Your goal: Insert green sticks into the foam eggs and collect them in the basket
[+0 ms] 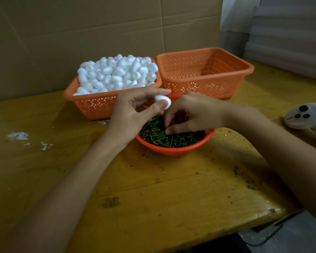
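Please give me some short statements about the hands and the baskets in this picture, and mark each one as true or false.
1. The left hand holds one foam egg. True.
2. The right square basket is heaped with eggs. False: no eggs show in it; the heap fills the left square basket.
3. The green sticks lie in the round basket nearest the person. True.
4. The right hand grips the left square basket. False: it reaches into the round basket, fingers curled over the sticks.

Grip of right hand [195,113] unclear, white device [306,116] cropped
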Motion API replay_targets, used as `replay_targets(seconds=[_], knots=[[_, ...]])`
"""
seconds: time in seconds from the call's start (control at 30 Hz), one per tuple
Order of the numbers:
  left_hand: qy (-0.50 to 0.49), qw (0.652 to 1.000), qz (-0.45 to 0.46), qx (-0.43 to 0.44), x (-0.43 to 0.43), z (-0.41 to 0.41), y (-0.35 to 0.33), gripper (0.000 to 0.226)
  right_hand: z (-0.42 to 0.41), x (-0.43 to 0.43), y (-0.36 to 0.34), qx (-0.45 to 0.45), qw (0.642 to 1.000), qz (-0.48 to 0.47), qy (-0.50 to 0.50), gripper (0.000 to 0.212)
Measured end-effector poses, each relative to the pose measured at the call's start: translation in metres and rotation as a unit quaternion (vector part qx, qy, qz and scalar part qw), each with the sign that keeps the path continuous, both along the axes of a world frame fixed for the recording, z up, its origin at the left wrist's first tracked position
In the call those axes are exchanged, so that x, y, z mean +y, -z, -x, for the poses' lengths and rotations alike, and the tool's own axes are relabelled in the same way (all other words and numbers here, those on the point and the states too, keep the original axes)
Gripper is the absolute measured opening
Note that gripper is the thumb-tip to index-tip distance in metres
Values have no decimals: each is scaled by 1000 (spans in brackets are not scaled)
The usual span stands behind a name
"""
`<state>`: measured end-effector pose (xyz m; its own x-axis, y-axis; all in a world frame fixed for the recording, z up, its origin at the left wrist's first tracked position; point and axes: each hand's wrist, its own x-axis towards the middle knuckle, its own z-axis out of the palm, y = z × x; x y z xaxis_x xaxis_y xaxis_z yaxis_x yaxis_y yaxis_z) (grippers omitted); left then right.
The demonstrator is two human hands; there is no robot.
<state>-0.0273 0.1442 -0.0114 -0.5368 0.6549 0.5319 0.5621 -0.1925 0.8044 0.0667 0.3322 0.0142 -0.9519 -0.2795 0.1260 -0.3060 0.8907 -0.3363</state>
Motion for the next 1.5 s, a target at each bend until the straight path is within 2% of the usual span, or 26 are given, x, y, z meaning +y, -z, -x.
replay_targets(seconds=[0.17, 0.27, 0.67, 0.8, 0.97, 1.17, 1.5], knots=[[-5, 1000, 5, -13, -1, -1, -1, 48, 0, 0, 0, 3, 1000, -2, 1, 13], [-19, 999, -1, -29, -1, -1, 0, 42, 1, -1, 0, 0, 1000, -4, 4, 15], [-8, 1000, -9, -2, 0, -4, -2, 23, 1, 0, 0, -4, 1000, -5, -3, 14], [-3, 1000, -13, -13, 0, -4, -1, 24, 1, 0, 1, -3, 1000, -2, 1, 14], [4, 1000, -10, -1, -1, -1, 2, 35, 2, 0, 1, 2, 1000, -2, 1, 13], [0, 1000, -24, -14, -1, 6, 2, 22, 2, 0, 1, -2, 1000, 0, 0, 16], [-32, 996, -51, -61, -2, 11, 3, 24, 4, 2, 3, 6, 1000, -4, -2, 15]])
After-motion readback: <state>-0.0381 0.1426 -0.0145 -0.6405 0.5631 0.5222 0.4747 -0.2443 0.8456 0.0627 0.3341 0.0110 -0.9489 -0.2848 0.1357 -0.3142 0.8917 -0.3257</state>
